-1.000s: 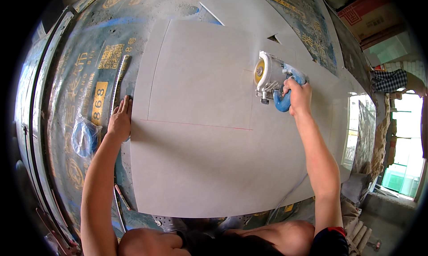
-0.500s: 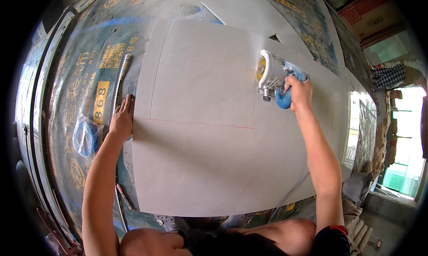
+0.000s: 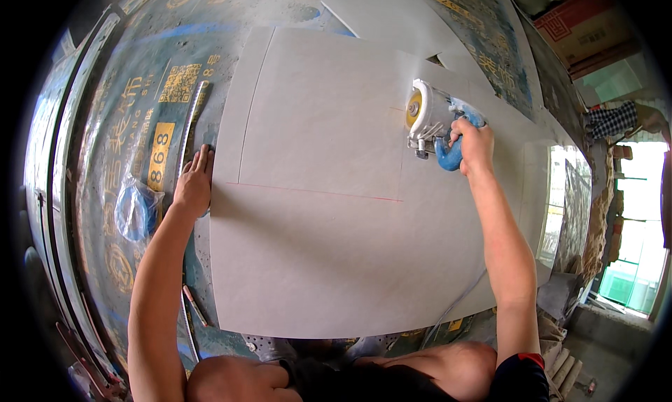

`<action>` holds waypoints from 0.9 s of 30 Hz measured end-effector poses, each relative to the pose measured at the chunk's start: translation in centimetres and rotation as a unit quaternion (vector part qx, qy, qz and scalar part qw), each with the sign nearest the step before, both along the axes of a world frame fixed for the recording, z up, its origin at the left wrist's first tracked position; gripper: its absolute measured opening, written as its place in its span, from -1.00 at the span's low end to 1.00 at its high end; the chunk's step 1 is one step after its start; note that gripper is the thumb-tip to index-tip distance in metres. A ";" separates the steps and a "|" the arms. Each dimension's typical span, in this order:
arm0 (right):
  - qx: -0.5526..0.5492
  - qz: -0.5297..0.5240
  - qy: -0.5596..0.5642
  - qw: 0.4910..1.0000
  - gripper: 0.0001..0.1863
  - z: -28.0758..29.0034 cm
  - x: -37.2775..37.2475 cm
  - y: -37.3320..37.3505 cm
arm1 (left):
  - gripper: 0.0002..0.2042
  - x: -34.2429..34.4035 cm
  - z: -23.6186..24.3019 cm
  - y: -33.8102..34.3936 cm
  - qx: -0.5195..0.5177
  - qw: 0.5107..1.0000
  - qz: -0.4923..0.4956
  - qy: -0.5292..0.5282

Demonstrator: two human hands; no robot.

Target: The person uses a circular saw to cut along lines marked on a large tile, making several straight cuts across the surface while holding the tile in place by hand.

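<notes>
A large pale grey tile (image 3: 315, 262) lies flat in front of me, with thin red lines and a dark straight line drawn or cut on its face. My right hand (image 3: 476, 146) is wrapped round the blue handle of a hand-held tile cutter (image 3: 437, 111). The cutter rests on the tile's far right part, its round yellow blade facing left, close to a faint line. Where the blade meets the tile is hard to make out. Flat at the tile's left edge lies my left hand (image 3: 193, 184), fingers stretched forward and holding nothing.
Left of the tile are a metal straightedge (image 3: 194, 118), a roll of blue tape in clear plastic (image 3: 137, 209) and a pencil-like stick (image 3: 195, 305). Another pale tile piece (image 3: 392, 13) lies beyond. A power cord (image 3: 458, 300) runs over the near right edge. Printed sheeting covers the floor.
The whole view has shifted very slightly. Both hands and the tile cutter keep about the same places on the tile.
</notes>
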State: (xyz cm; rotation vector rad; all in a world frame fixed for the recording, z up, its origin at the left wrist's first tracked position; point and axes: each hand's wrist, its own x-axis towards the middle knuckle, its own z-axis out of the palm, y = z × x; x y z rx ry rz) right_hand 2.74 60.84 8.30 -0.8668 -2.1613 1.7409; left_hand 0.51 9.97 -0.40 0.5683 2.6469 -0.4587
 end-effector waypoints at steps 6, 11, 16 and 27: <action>0.002 0.002 -0.002 1.000 -0.90 0.0 0.0 0.0 | -0.39 0.1 0.0 -0.2 0.011 1.000 0.004 -0.001; 0.001 -0.015 0.016 1.000 -0.85 0.0 -0.2 -0.4 | -0.39 0.1 -0.1 -0.2 0.023 1.000 0.003 -0.001; 0.006 -0.018 0.007 1.000 -0.85 0.2 -0.1 -0.6 | -0.39 0.2 -0.1 -0.3 0.016 1.000 0.004 -0.003; 0.006 0.009 -0.025 1.000 -0.90 0.1 -0.1 -0.1 | -0.39 0.3 -0.2 -0.4 0.017 1.000 -0.001 0.002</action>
